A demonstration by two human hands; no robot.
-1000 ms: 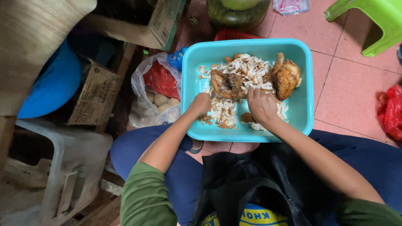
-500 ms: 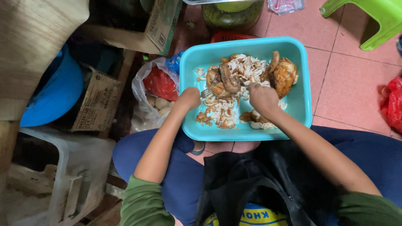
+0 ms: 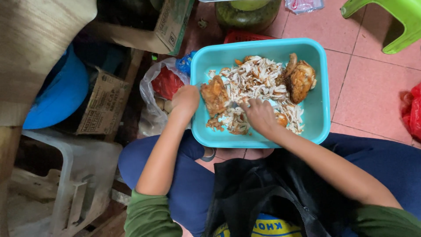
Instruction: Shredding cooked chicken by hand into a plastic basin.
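Inside the turquoise plastic tub (image 3: 322, 109), at its left end, a browned piece of cooked chicken (image 3: 215, 94) is held by the left hand (image 3: 186, 100), whose fingers close round the piece's left side right at the tub's rim. Just to the right of it, the right hand (image 3: 261, 116) rests palm-down on the pile of shredded chicken meat (image 3: 256, 79) that covers the middle of the tub; its fingers are curled into the shreds, but whether they pinch anything cannot be told from above. A second, larger browned chicken piece (image 3: 300, 79) lies untouched at the tub's far right corner, touching the edge of the pile.

Both forearms are bare, with green sleeves pushed up near the elbows. The tub sits on the pink tiled floor (image 3: 372, 96) just in front of the person's knees, which are in dark blue trousers, and a black bag (image 3: 263, 193) lies in the lap. Left of the tub, close against it, is a clear plastic bag (image 3: 153, 101) with something red inside. Further left stand cardboard boxes (image 3: 103, 105), a blue round container (image 3: 61, 92) and a pale plastic stool (image 3: 66, 175). A green plastic stool (image 3: 401, 22) stands at the far right on the tiles.
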